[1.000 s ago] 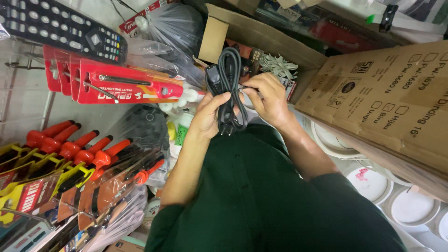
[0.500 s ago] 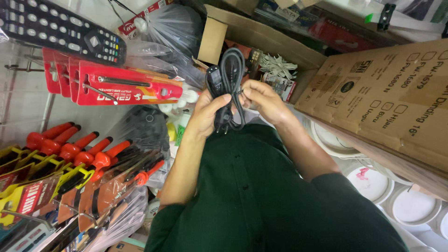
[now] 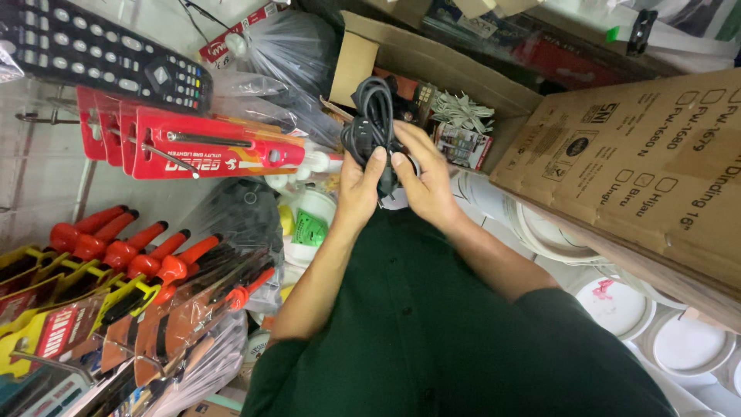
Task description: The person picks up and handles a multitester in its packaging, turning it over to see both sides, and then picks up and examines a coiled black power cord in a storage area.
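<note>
Over the green shirt (image 3: pixel 432 324) | left hand (image 3: pixel 359 193) and right hand (image 3: pixel 424 185) both clasp coiled black cable (image 3: pixel 372 116) | plug end seemingly hidden between palms | open cardboard box (image 3: pixel 432 58) just behind.

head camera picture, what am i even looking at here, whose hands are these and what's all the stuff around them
There is no machine here. A person wears one camera on the head, and it looks down over their dark green shirt at their own two bare hands, so the scene looks tipped.

The left hand and the right hand together grip a coiled black power cable, held up in front of the chest.

Around them is a crowded shop corner. On the person's left hang red carded lighters, a black remote control and orange-handled tools. Behind the cable stands an open cardboard box with small goods in it. On the right lies a large brown carton, with white round lids below it.
</note>
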